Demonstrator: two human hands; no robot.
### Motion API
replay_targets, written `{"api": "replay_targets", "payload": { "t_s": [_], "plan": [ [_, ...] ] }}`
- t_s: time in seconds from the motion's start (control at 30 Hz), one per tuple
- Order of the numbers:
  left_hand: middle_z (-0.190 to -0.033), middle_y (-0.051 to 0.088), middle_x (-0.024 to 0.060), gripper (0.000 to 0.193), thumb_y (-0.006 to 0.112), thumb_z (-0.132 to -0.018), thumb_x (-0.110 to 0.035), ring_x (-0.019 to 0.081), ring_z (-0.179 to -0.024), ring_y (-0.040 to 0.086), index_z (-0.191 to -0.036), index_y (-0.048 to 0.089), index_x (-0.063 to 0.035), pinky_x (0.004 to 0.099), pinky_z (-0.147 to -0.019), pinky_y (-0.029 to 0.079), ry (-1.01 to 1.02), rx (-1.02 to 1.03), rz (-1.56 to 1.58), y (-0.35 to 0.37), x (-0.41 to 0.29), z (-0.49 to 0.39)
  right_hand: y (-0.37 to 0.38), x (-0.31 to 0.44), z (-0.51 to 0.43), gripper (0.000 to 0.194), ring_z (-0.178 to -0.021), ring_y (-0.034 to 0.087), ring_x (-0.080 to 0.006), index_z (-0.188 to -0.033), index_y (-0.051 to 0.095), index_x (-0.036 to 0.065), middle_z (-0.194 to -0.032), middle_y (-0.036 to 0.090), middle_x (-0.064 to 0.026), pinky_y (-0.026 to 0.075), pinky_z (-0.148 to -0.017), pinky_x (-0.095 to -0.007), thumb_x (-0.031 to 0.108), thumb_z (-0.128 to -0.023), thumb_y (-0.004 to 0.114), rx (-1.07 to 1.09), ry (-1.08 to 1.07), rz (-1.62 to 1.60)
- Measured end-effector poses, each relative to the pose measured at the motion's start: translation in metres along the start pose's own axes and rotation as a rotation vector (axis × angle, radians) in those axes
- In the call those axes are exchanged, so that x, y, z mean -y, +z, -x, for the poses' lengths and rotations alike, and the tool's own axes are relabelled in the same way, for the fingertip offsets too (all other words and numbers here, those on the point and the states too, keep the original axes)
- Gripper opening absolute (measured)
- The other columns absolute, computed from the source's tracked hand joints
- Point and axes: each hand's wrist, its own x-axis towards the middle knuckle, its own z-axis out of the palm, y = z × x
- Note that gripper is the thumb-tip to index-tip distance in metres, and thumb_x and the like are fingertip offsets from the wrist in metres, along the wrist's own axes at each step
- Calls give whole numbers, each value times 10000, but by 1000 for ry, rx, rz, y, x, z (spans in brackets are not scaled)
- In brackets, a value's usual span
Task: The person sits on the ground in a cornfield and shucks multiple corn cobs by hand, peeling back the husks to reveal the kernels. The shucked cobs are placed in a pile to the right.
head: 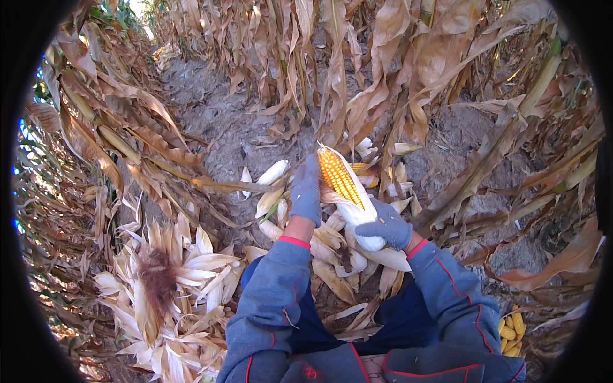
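An ear of corn [341, 179] with partly opened husk tilts up and to the left before me, its yellow kernels bare on the left face. My right hand [387, 226], in a grey glove, grips the white husk around its lower end. At the ear's upper left side is my left hand [305, 189], also gloved, with brown silk and a flap of husk beside its fingers; whether it grips the husk is hidden. Beneath the ear lie loose pale husks [330, 277]. Another yellow ear [366, 179] shows on the ground just behind it.
A large heap of dry husks [206, 273] with brown silk lies at the left. Husked yellow ears [511, 332] are piled at the lower right. Dry standing corn stalks [397, 134] rise in front and on both sides, some leaning inward over the bare soil [225, 115].
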Motion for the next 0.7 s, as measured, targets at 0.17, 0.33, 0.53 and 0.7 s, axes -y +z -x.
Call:
{"api": "replay_targets", "payload": {
  "t_s": [0.17,0.33,0.53,0.7],
  "plan": [
    [-1055,609,173,466,553,-923,-344,222,-921,569,-1138,563,69,342,-822,457,-141,-110,-338,1,18,14,9,-5,-1,668,-958,619,-181,-1221,552,1,-1084,637,-109,488,-836,-318,348,-697,777,-146,-15,158],
    [-884,633,99,421,601,-900,-389,177,-762,598,-1061,609,0,322,-687,493,-320,-27,-36,14,28,23,7,-13,-6,790,-1015,599,-201,-1298,443,-8,-1151,596,-135,481,-873,-328,373,-697,786,-218,-15,93],
    [-804,619,10,325,780,-755,-247,120,-641,569,-969,630,-53,272,-539,458,-548,-40,-23,33,8,51,1,-32,-31,585,-929,607,-174,-1172,533,0,-1026,632,-103,486,-827,-314,331,-749,766,-541,-120,-66],
    [-802,637,32,263,736,-739,-192,134,-665,591,-921,640,-29,279,-578,473,-437,128,-192,39,-3,65,-20,-24,-36,413,-819,605,-151,-1044,585,-1,-907,643,-75,491,-740,-304,269,-781,756,-743,-155,-130]
  ]
}}
